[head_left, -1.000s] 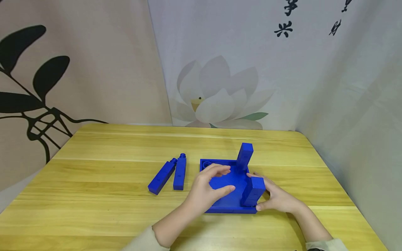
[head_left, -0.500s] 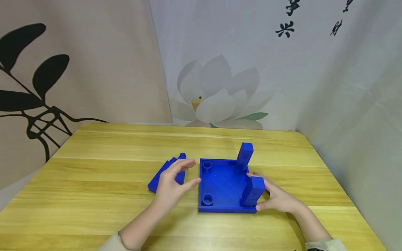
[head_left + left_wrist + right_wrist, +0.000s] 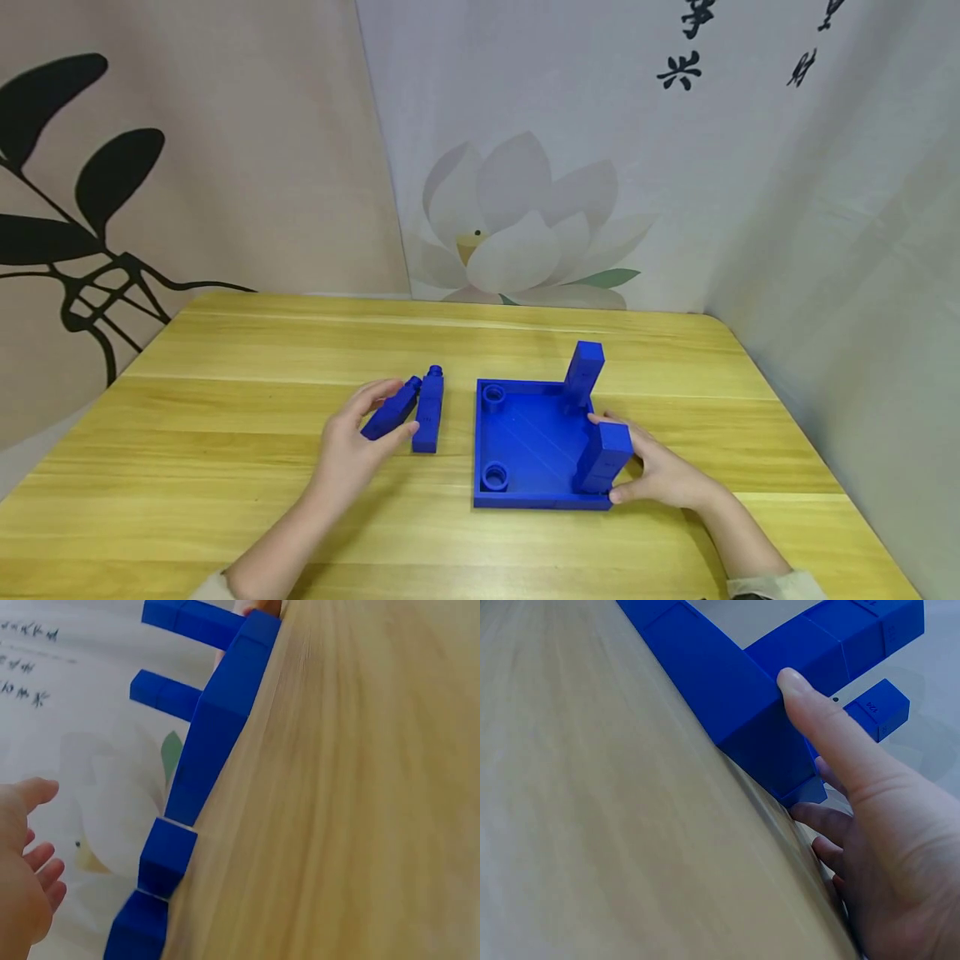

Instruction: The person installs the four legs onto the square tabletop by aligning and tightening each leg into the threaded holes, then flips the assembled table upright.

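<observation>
A square blue base [image 3: 540, 502] with a raised rim lies on the table, with two round sockets [image 3: 494, 477] showing at its left corners. Two square blue posts [image 3: 604, 458] stand upright at its right corners. My right hand [image 3: 663, 475] holds the base's right side, its thumb [image 3: 829, 727] at the near corner. Left of the base, two loose blue posts [image 3: 428, 412] with round pegs lie side by side. My left hand [image 3: 352, 446] is at the leftmost post [image 3: 392, 412], thumb and fingers spread apart on either side of it.
The wooden table [image 3: 225, 467] extends around the blue parts. Behind it hangs a cloth backdrop [image 3: 525, 100] printed with a lotus, and another cloth wall [image 3: 862, 275] borders the right side.
My left hand has moved left from over the base, across the table, to the leftmost loose post. My right hand stays at the base's right side.
</observation>
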The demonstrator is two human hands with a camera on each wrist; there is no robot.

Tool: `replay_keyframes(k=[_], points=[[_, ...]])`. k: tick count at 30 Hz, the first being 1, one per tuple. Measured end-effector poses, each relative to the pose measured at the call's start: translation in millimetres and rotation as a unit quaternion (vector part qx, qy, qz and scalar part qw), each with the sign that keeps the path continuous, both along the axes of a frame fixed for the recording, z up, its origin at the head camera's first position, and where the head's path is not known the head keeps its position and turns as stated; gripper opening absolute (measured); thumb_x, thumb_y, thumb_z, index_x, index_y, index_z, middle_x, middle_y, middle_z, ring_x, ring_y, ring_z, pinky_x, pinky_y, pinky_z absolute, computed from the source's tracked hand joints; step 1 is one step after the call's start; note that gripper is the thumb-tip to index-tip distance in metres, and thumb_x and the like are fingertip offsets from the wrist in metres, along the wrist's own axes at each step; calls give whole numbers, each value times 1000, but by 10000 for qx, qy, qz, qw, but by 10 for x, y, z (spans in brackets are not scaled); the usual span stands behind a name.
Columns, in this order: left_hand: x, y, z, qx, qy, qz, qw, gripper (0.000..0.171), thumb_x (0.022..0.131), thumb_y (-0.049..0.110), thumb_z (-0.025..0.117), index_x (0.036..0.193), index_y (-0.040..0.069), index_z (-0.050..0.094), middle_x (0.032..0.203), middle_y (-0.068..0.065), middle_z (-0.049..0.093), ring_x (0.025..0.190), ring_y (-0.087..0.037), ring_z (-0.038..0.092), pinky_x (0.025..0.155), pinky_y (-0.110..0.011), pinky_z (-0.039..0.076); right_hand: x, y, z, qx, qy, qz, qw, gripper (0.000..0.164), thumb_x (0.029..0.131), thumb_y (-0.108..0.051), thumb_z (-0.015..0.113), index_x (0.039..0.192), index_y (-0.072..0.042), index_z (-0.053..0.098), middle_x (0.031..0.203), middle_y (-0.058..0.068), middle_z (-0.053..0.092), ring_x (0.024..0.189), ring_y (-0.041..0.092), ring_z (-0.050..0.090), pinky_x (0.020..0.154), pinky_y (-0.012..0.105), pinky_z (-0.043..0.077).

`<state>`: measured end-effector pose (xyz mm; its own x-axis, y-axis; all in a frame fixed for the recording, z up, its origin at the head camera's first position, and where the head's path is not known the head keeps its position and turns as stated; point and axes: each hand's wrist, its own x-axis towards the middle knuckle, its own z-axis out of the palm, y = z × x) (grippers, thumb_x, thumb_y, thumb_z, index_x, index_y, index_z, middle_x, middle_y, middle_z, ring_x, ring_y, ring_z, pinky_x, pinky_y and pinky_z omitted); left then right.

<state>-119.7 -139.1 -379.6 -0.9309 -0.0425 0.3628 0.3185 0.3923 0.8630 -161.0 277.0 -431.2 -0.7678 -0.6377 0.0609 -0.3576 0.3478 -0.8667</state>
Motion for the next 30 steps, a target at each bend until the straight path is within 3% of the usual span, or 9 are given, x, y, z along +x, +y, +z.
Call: replay_keyframes(k=[13, 22, 30], points=[[49, -232, -208, -96, -470, 164, 9987, 57, 78, 4, 79, 129, -2, 54, 129, -17, 55, 119, -31, 49, 100, -48, 37, 16, -11, 15, 41, 72, -49, 10000, 97, 70, -14, 84, 150, -13, 29, 151, 21, 22, 134, 13, 26, 104, 18, 23], [32, -275, -281, 3, -673, 317, 9972, 60, 77, 4, 79, 130, -5, 52, 127, -20, 55, 117, -33, 51, 98, -47, 40, 10, -9, 22, 37, 122, -2, 9999, 97, 71, -14, 85, 150, -13, 29, 151, 20, 23, 134, 12, 27, 104, 19, 24], [32, -277, -344, 244, -1432, 324, 9889, 62, 79, 4, 78, 133, -6, 50, 127, -22, 56, 115, -33, 53, 98, -43, 43, 12, -3, 33, 51, 56, 17, 10000, 96, 72, -15, 84, 151, -16, 29, 152, 19, 23, 135, 10, 26, 104, 18, 23]])
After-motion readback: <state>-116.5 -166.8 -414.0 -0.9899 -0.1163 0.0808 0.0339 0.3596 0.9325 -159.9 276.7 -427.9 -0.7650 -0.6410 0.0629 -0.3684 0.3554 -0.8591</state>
